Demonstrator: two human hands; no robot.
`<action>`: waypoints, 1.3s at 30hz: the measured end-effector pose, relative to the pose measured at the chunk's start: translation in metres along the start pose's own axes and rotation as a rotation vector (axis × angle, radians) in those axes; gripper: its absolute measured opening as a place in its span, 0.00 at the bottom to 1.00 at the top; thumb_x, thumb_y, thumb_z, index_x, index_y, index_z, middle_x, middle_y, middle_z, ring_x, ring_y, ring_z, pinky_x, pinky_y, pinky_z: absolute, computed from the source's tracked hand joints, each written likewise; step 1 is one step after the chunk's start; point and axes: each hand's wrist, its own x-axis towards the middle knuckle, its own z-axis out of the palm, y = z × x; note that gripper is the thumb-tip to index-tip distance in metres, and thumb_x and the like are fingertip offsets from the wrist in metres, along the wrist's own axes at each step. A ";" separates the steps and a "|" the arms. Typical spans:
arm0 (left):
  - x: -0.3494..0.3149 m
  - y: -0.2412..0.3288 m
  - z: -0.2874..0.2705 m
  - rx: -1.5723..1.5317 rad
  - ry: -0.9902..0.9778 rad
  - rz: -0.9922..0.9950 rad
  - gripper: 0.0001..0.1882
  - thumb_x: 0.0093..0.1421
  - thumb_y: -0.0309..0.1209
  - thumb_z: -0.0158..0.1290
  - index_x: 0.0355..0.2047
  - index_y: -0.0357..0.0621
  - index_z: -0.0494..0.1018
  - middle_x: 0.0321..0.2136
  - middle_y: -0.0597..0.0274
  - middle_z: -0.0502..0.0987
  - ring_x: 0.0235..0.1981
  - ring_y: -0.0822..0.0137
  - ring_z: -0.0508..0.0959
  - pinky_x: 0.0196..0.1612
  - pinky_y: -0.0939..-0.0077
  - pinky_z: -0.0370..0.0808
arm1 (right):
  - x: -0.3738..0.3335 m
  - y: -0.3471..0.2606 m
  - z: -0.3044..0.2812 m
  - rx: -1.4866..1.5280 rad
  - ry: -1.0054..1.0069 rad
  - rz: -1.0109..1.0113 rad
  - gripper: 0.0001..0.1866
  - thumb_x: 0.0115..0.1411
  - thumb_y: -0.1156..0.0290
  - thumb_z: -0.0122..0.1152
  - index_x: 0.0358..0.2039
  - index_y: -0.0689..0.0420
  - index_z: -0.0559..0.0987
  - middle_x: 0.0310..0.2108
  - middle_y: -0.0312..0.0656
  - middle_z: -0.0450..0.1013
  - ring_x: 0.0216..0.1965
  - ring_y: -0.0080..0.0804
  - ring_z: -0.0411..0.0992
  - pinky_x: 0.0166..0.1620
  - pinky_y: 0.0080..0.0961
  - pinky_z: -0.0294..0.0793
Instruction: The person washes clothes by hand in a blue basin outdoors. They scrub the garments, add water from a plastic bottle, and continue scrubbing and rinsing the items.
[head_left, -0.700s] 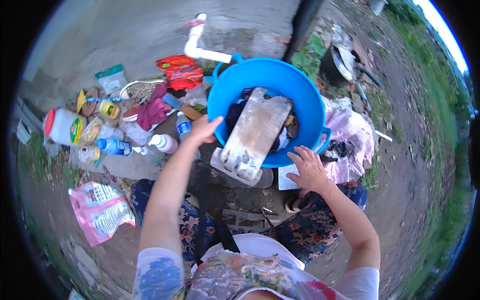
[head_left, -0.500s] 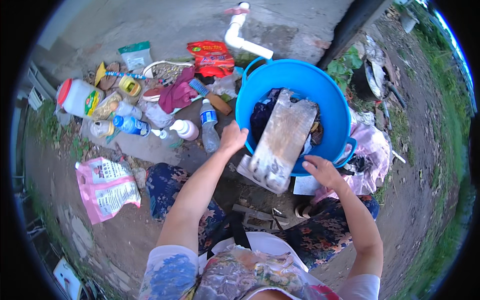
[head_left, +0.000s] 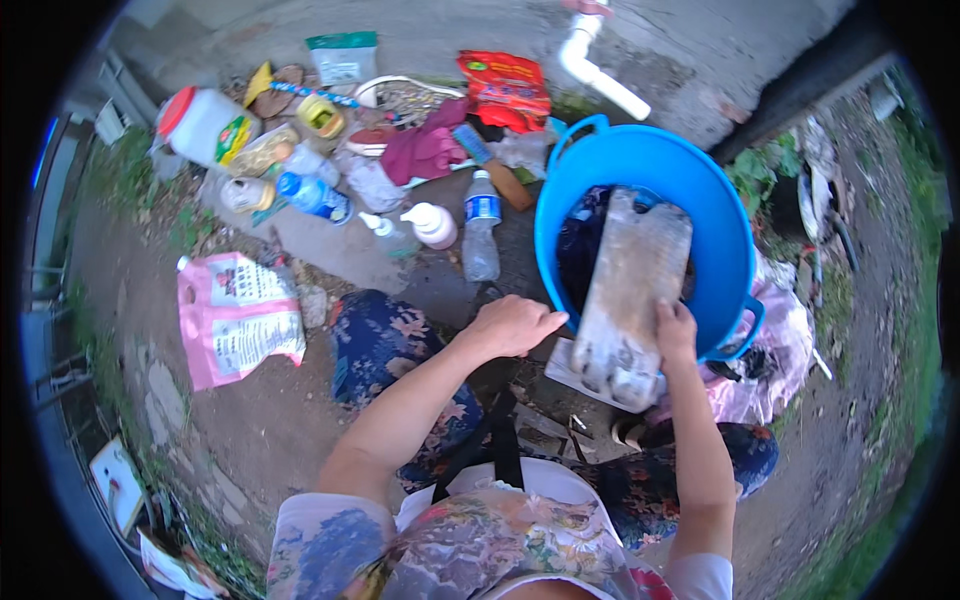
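Note:
A worn, greyish washboard leans in the blue tub, its lower end sticking out over the near rim. My right hand grips the board's right edge, thumb on top and fingers out of sight. My left hand is by the tub's near left rim, its fingers curled and its thumb pointing at the rim. Nothing shows in that hand, though its underside is hidden. Dark cloth lies in the tub left of the board. Under the board's lower end a pale flat piece juts out.
Left of the tub stand a clear bottle, a pump bottle, a blue bottle and a red-lidded jar. A brush lies by maroon cloth. A pink-white bag is at left, pink plastic at right.
My right hand has gone from the tub's near rim to the washboard's edge and grips it. My left hand has come off the rim, nearer to me. The whole view has shifted.

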 end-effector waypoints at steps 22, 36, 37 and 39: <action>0.091 0.034 0.007 -0.107 0.273 0.415 0.27 0.53 0.35 0.59 0.52 0.39 0.69 0.49 0.46 0.71 0.50 0.57 0.74 0.48 0.66 0.74 | -0.058 -0.054 -0.281 0.447 0.233 -0.260 0.23 0.66 0.58 0.48 0.50 0.67 0.70 0.40 0.44 0.76 0.33 0.26 0.76 0.37 0.22 0.77; 0.251 0.021 0.032 0.223 0.462 0.241 0.25 0.42 0.36 0.65 0.43 0.49 0.74 0.42 0.45 0.73 0.43 0.45 0.73 0.46 0.58 0.72 | 0.037 0.080 -0.338 -0.575 0.477 0.105 0.20 0.56 0.62 0.59 0.40 0.68 0.75 0.27 0.42 0.74 0.28 0.31 0.73 0.34 0.30 0.74; 0.251 0.028 0.019 0.190 0.634 0.462 0.21 0.42 0.34 0.64 0.39 0.47 0.75 0.33 0.47 0.75 0.36 0.47 0.76 0.41 0.58 0.73 | 0.040 0.082 -0.343 -0.851 0.585 -0.062 0.20 0.56 0.62 0.59 0.41 0.67 0.75 0.29 0.42 0.74 0.30 0.31 0.73 0.36 0.29 0.74; 0.242 0.066 -0.014 0.048 0.666 0.438 0.17 0.43 0.32 0.61 0.35 0.43 0.75 0.34 0.50 0.75 0.37 0.49 0.76 0.41 0.60 0.73 | 0.040 0.067 -0.349 -0.899 0.711 -0.203 0.20 0.56 0.64 0.59 0.44 0.66 0.75 0.33 0.44 0.76 0.34 0.31 0.74 0.40 0.28 0.74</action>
